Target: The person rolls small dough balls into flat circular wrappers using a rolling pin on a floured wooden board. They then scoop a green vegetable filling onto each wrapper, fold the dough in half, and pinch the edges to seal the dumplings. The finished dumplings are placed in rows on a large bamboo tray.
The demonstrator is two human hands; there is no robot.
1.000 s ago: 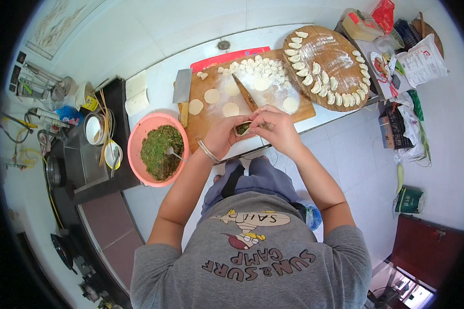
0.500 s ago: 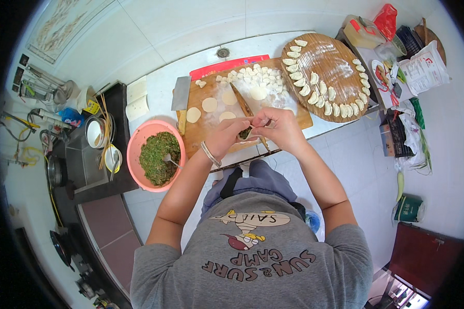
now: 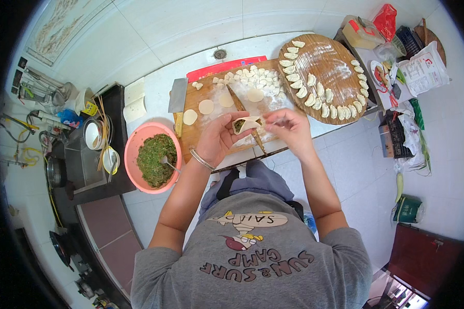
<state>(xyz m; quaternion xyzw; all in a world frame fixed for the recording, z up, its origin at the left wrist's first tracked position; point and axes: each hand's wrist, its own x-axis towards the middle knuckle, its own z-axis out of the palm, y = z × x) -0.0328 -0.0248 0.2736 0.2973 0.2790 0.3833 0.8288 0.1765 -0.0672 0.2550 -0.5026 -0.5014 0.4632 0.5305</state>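
Note:
My left hand (image 3: pixel 217 138) is closed around a half-folded dumpling (image 3: pixel 246 124) held over the board's near edge. Green filling shows at its left end, where the wrapper gapes; its right end is folded together. Just off that right end is my right hand (image 3: pixel 292 135), its bent fingers apart and somewhat blurred, with nothing seen in them. Beneath the hands a rolling pin (image 3: pixel 238 101) lies slantwise across the floury wooden board (image 3: pixel 193 140). Flat round wrappers (image 3: pixel 206 107) and many small dough pieces (image 3: pixel 260 78) lie behind it.
At the left, a pink bowl (image 3: pixel 130 154) holds green filling and a spoon. A cleaver (image 3: pixel 178 96) lies at the board's left edge. Folded dumplings line a round wooden board (image 3: pixel 331 67) at the right. Farther left is a sink (image 3: pixel 83 167) with bowls and chopsticks.
My right hand has drawn back to the right from the dumpling, and its fingers have parted. The dumpling stays in my left hand, its gaping end now in fuller view.

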